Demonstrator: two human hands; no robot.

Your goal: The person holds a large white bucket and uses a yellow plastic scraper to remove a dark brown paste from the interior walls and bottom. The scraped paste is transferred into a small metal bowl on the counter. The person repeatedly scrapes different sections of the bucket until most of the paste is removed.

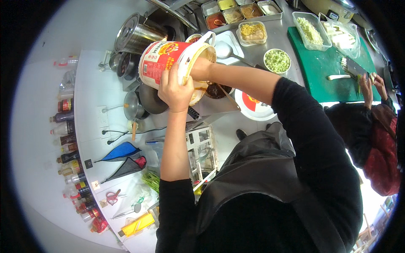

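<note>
A red and white plastic bucket [164, 60] with a white handle lies tipped on its side in the air, its mouth facing right. My left hand [175, 88] grips its rim from the near side. My right hand [202, 68] reaches into the mouth; its fingers are hidden inside. Beneath the bucket, a yellowish, smeared container edge [198, 94] shows partly. Dark brown sauce [218, 90] in a vessel sits below my right forearm. To its right is a round white lid [254, 107] with a red print. A metal ladle [224, 50] rests on a white tray [235, 39] beyond.
A bowl of chopped greens [277, 61] and a seasoning tray [275, 16] stand on the steel counter. A lidded steel pot [139, 34] stands behind the bucket. At right, another person's hands [371, 85] work near a cleaver [357, 68] on a green cutting board [319, 82].
</note>
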